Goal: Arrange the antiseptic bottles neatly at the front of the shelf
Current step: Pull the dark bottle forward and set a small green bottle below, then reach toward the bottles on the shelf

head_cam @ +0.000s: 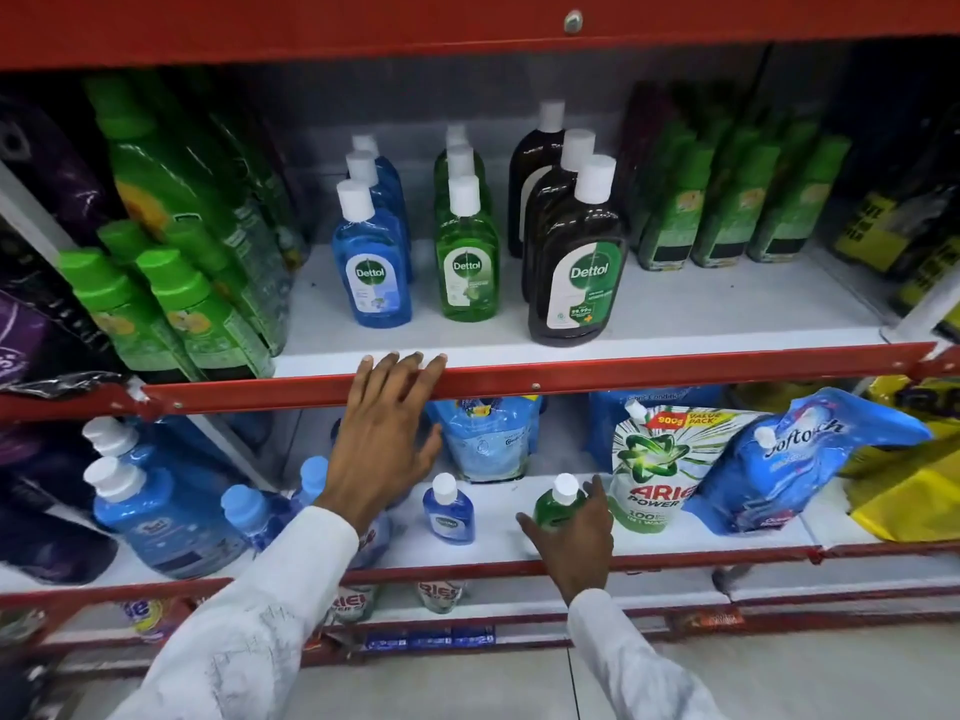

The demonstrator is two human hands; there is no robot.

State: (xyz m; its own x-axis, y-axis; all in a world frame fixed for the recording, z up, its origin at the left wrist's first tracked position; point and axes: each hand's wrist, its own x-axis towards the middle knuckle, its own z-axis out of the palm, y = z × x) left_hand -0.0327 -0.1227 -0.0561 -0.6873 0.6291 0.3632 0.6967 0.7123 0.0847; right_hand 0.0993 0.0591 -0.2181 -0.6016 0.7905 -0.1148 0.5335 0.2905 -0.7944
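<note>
The left hand (387, 439) lies flat and empty, fingers spread over the red shelf rail (571, 374), below the blue Dettol row (374, 262). A small blue bottle (448, 511) stands between the hands. The right hand (574, 532) wraps a small green bottle (558, 504), hiding its label.

The person wears a white shirt with long sleeves. The left sleeve (249, 610) is wide and has many little creases and folds. The right sleeve (628, 662) looks the same. Each sleeve ends at the wrist. Both hands are bare.
</note>
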